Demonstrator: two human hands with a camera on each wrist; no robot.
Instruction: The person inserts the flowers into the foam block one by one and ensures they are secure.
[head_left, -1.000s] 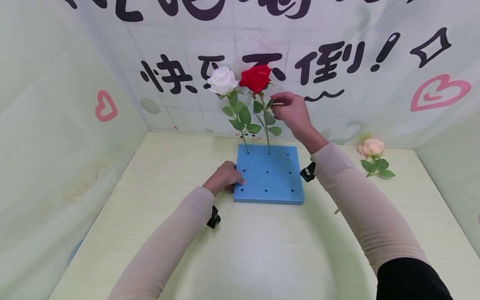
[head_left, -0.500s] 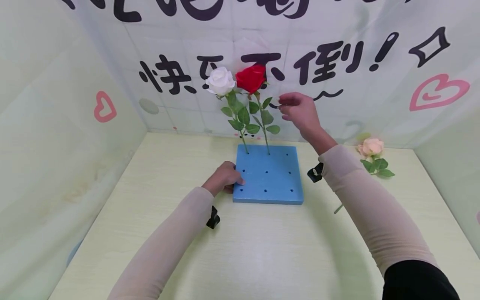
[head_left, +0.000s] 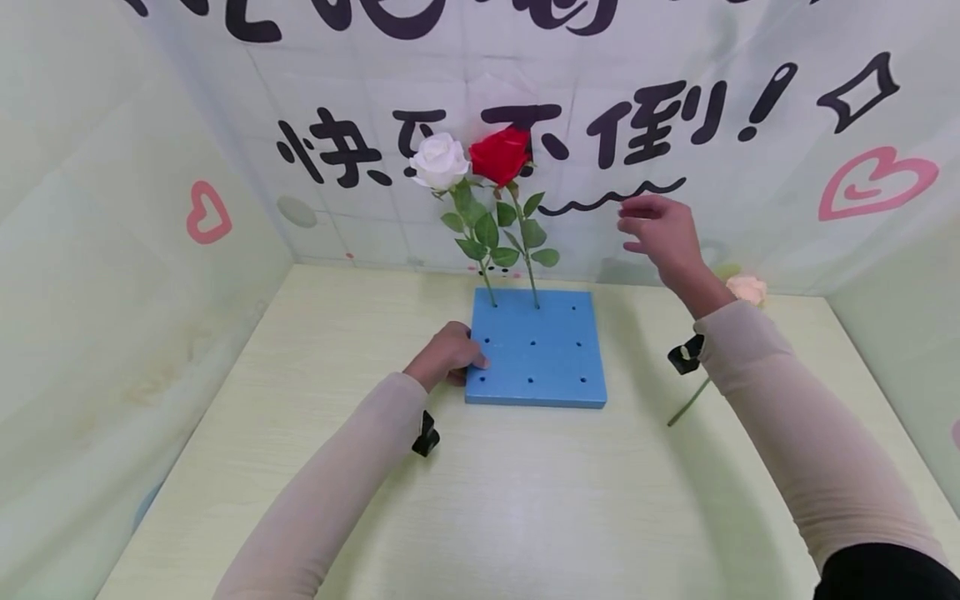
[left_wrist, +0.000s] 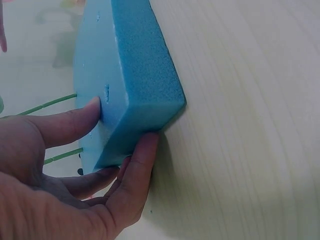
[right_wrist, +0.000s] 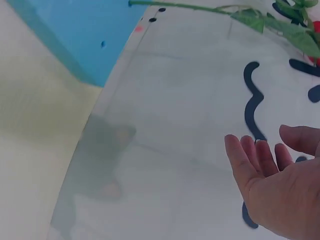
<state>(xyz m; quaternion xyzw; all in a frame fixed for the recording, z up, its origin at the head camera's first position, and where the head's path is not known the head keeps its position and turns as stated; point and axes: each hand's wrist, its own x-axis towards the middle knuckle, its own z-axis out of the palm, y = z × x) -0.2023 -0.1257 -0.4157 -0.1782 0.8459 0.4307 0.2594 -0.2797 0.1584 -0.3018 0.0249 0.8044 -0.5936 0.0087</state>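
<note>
A blue foam block [head_left: 534, 360] with small holes lies on the table. The left hand [head_left: 447, 354] grips its left edge; in the left wrist view the thumb of that hand [left_wrist: 85, 165] lies on the holed face and the fingers on the side. A white rose [head_left: 440, 162] and a red rose [head_left: 500, 156] stand upright in two holes of the far row. Raised to the right of the red rose, the right hand [head_left: 663, 237] holds nothing, its fingers loosely bent. In the right wrist view this hand [right_wrist: 280, 185] is empty.
A pale pink rose [head_left: 747, 289] lies at the right of the table [head_left: 525, 500], partly hidden by the right forearm, its stem [head_left: 688, 402] pointing toward the front. Behind the table hangs a white printed cloth [head_left: 420, 75].
The right hand has left the red rose and moved right, now over toward the pink rose. The red rose has tilted slightly left. The left hand keeps its hold on the block.
</note>
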